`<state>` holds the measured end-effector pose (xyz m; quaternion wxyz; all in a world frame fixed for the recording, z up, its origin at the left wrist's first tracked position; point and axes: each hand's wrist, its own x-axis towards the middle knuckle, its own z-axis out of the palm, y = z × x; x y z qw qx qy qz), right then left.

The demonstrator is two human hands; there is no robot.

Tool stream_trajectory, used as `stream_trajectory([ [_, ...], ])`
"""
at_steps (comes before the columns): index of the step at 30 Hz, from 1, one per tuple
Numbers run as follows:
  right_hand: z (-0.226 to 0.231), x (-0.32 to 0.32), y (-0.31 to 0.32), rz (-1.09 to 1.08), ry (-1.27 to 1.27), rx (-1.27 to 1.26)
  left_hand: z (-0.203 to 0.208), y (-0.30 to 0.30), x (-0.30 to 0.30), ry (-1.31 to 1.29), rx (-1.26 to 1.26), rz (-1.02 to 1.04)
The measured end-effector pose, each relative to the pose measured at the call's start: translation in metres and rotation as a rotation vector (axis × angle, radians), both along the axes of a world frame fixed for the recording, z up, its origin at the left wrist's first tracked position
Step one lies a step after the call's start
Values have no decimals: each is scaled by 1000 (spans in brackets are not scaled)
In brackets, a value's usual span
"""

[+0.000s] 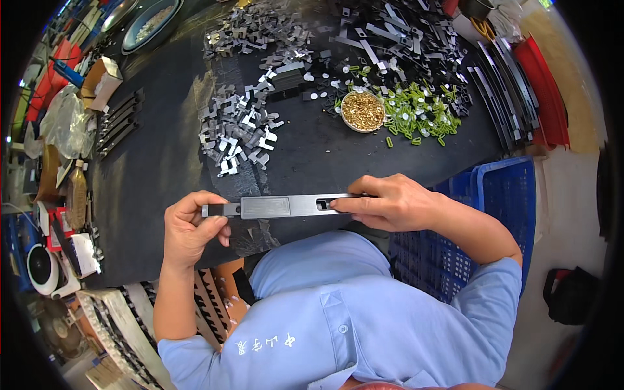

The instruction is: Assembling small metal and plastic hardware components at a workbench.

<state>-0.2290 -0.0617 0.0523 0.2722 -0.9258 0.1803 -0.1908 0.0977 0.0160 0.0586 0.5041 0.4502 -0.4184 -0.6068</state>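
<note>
A long dark grey metal bar housing (302, 206) lies level between both hands, close in front of my body. It has a raised rectangular panel on its left half and a small slot near its right end. My left hand (187, 224) pinches a narrow dark piece (222, 210) at the housing's left end, thumb below and fingers above. Whether that piece is fixed to the housing I cannot tell. My right hand (398, 203) grips the right end, its index fingertip beside the slot. The hand covers that end.
Beyond the hands, bent metal clips (240, 127) lie heaped on the black table (156, 188). A bowl of small golden parts (363, 111) stands beside green oval pieces (419, 114). Dark metal strips (504, 91) sit at right. A blue plastic crate (513, 188) stands by my right arm.
</note>
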Motion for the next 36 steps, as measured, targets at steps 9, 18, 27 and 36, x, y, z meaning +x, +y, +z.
stream_trajectory([
  [9, 20, -10, 1, -22, 156, -18, 24, -6, -8, -51, -99, -28],
  [18, 5, 8, 2, -84, -168, 157, 29, -10, -15, -73, 49, -72],
  [27, 8, 12, 14, -7, -29, 8, 28, -7, -31, -24, 123, -188],
  [36, 6, 18, 20, -100, -136, 406, 24, -16, -28, 127, 144, -145],
])
